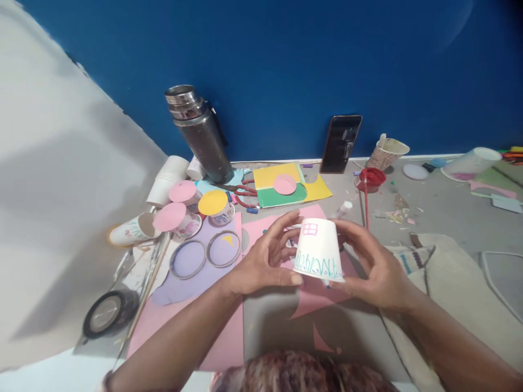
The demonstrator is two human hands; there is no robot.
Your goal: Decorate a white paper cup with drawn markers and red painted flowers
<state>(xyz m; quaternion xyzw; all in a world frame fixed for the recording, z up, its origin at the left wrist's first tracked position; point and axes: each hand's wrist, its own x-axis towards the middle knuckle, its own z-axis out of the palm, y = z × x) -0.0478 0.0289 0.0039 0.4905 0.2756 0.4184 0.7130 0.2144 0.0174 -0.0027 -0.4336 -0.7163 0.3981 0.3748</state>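
Both of my hands are closed around one upturned paper cup [318, 250], held above the pink paper [286, 218] near the middle of the view: my left hand [261, 261] pinches it from nine o'clock, thumb under the rim and fingers behind, and my right hand [376, 261] cups it from three o'clock. I hold it mouth-down and tilted toward me, I judge so the drawn pink window and the blue-green grass band face the camera. At ten o'clock sit more decorated cups [180, 212] capped with pink and yellow discs, kept within reach beside the lilac sheet [192, 267] with two rings. A steel flask [200, 130] stands at eleven o'clock, a phone [340, 142] leans at twelve. My right fingertips are hidden behind the cup, and a small white tube [344, 208], possibly glue, is half covered.
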